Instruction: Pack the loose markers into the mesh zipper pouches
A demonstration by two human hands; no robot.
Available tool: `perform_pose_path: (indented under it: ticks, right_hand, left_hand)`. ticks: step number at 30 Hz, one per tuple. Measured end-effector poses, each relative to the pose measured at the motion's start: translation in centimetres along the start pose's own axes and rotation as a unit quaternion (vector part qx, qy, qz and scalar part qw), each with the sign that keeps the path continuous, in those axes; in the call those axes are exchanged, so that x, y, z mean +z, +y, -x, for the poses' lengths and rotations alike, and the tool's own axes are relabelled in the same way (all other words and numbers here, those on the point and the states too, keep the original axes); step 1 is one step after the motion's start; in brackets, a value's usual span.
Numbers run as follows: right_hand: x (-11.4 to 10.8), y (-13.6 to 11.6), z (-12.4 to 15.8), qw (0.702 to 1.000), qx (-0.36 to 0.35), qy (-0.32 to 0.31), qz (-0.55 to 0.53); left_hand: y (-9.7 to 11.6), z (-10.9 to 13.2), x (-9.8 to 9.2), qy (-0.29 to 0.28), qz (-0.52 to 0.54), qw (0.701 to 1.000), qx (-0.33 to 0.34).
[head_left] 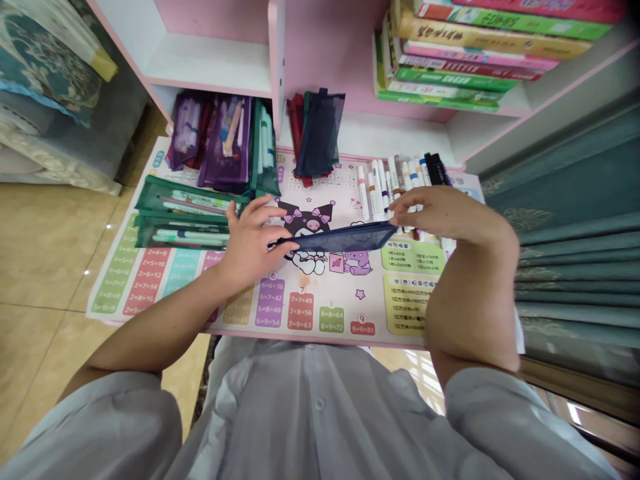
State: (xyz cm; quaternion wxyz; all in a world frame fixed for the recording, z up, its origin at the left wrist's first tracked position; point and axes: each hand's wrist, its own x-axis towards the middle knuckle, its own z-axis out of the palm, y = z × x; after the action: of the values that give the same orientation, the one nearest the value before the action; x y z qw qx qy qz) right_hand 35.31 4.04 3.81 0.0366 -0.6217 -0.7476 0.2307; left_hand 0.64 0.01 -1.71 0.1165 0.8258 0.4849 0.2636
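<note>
A dark blue mesh zipper pouch (345,239) is stretched between my hands above the desk mat. My left hand (257,240) pinches its left end between thumb and fingers. At the opposite end, the fingertips of my right hand (430,212) are closed on the pouch's upper corner. The pouch looks flat, with no pens visible in it. Just behind my right hand lie several white-barrelled markers (377,183) in a row. Green mesh pouches holding pens (185,217) rest left of my left hand.
Purple pouches with pens (227,137) lean at the back left, by an upright green pouch (265,147). More dark blue and red pouches (320,133) are stacked at the shelf. Piled books (460,60) occupy the right shelf. A curtain (570,220) hangs at right.
</note>
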Motion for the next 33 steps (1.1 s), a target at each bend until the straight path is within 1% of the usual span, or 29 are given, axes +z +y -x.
perform_pose_path:
  ticks: [4, 10, 18, 22, 26, 28, 33]
  right_hand:
    - [-0.3, -0.6, 0.1, 0.998, 0.059, -0.026, -0.014]
    - [-0.8, -1.7, 0.4, 0.994, 0.099, -0.031, -0.021]
    - [-1.0, -1.7, 0.5, 0.993, 0.116, -0.023, -0.024]
    - [-1.5, -2.2, 0.7, 0.99, 0.134, -0.037, -0.004]
    - [-1.4, -2.1, 0.4, 0.986, 0.167, -0.014, 0.016]
    - [-1.3, -1.8, 0.2, 0.985, 0.172, -0.004, 0.018]
    - [-1.1, -1.5, 0.0, 0.983, 0.181, -0.004, 0.01]
  left_hand:
    - [0.0, 0.0, 0.0, -0.002, -0.004, 1.0, 0.003]
    - [0.0, 0.0, 0.1, -0.004, -0.005, 1.0, 0.003]
    - [0.1, 0.0, 0.0, -0.005, -0.002, 1.0, 0.001]
    - [0.1, 0.0, 0.0, -0.004, -0.002, 1.0, 0.001]
    - [0.1, 0.0, 0.0, -0.011, -0.004, 1.0, -0.001]
    - [0.1, 0.0, 0.0, -0.014, -0.006, 1.0, -0.004]
    - [0.1, 0.0, 0.0, -0.012, -0.005, 1.0, -0.002]
